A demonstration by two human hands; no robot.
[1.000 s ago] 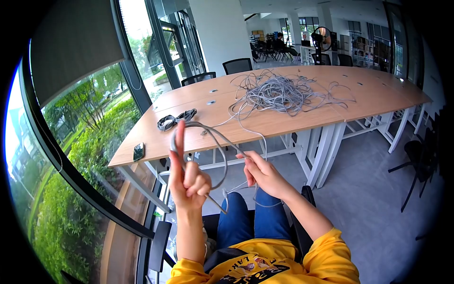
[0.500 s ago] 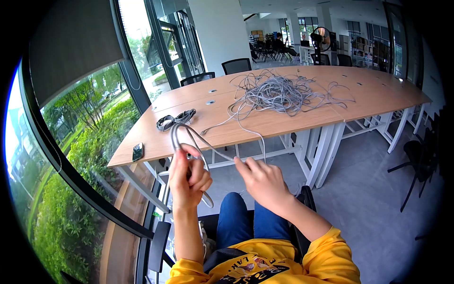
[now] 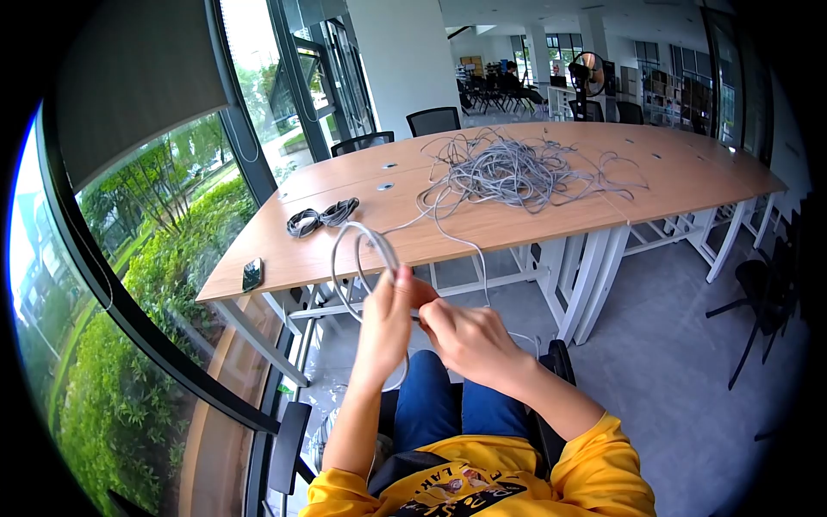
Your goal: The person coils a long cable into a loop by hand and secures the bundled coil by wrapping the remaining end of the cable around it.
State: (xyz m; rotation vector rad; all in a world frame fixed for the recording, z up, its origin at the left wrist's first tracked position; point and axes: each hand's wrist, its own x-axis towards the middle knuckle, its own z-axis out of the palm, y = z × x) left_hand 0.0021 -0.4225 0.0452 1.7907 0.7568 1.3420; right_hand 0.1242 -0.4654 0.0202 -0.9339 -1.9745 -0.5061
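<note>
Loops of grey cable (image 3: 338, 274) rise from my left hand (image 3: 388, 317), whose fingers are closed around them above my lap. My right hand (image 3: 469, 340) is closed right beside it, its fingertips at the cable where the two hands meet. Part of the cable between the hands is hidden by the fingers. On the table (image 3: 301, 258) lies a large tangled heap of grey cable (image 3: 508, 172), and one strand hangs over the front edge. Nearer on the left rests a tied dark grey cable bundle (image 3: 322, 217).
A phone (image 3: 251, 275) lies at the table's left corner. Black chairs (image 3: 432, 121) stand behind the table, another (image 3: 762, 289) at the right. A fan (image 3: 588, 76) and a seated person (image 3: 514, 82) are farther back. Tall windows run along the left.
My left hand has moved right and turned, bringing its cable loops along. My right hand now meets it; half a second ago they were apart with cable stretched between them.
</note>
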